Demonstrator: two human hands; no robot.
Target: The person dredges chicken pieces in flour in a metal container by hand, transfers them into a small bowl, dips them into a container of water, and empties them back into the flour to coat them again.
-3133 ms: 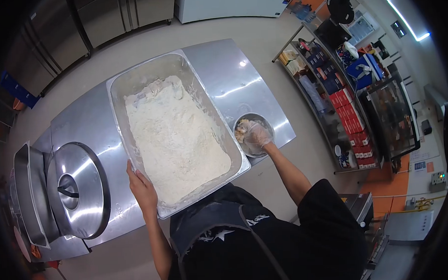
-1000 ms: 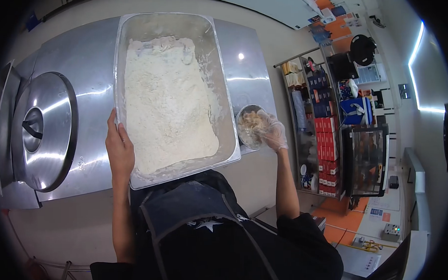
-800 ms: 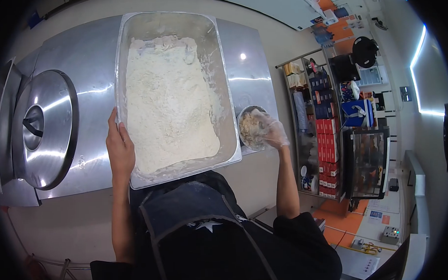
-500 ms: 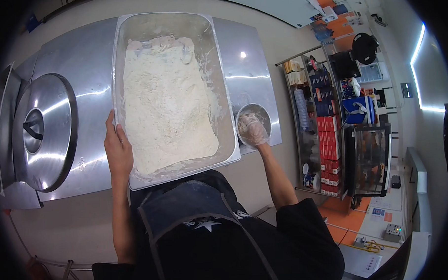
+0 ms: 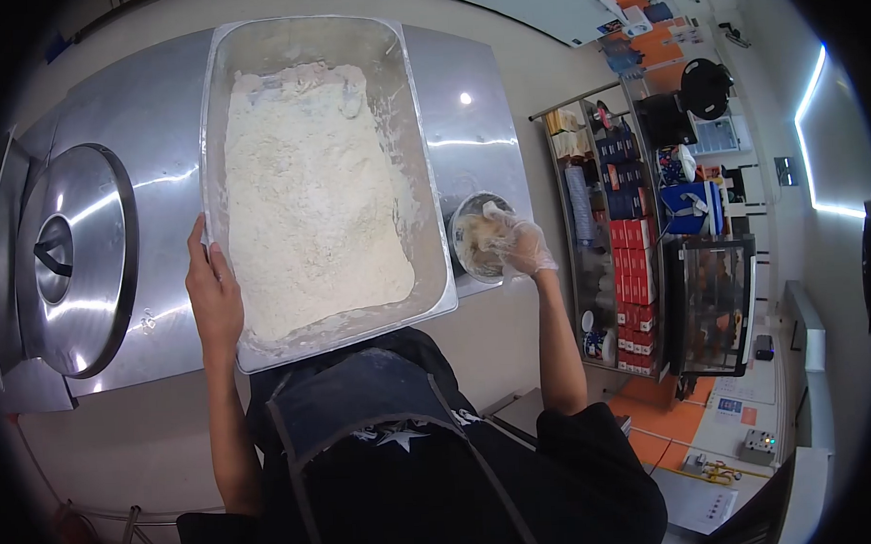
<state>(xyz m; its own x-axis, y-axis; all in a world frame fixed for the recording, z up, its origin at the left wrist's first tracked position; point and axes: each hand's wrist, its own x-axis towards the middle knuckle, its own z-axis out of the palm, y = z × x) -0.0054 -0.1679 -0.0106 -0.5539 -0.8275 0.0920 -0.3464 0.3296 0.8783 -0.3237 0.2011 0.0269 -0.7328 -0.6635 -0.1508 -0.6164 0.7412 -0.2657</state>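
The person's left hand (image 5: 216,299) lies against the left edge of a deep metal pan (image 5: 414,158), which holds a broad bed of white powder (image 5: 308,200). In a clear glove, the right hand (image 5: 526,248) is at the round bowl (image 5: 457,237) just beside the pan, its fingers blurred over pale contents (image 5: 482,234). Well to the left, I see a round lid (image 5: 94,255) on the steel table (image 5: 162,258).

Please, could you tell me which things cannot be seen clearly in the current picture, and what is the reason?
All in the head view:
1. Part of the pale food in the bowl: covered by the gloved right hand; whether it holds any is unclear.
2. The floor of the tray: mostly hidden under white powder.
3. The metal pan: cut off by the dark left edge.
4. Print on the red boxes: too small.
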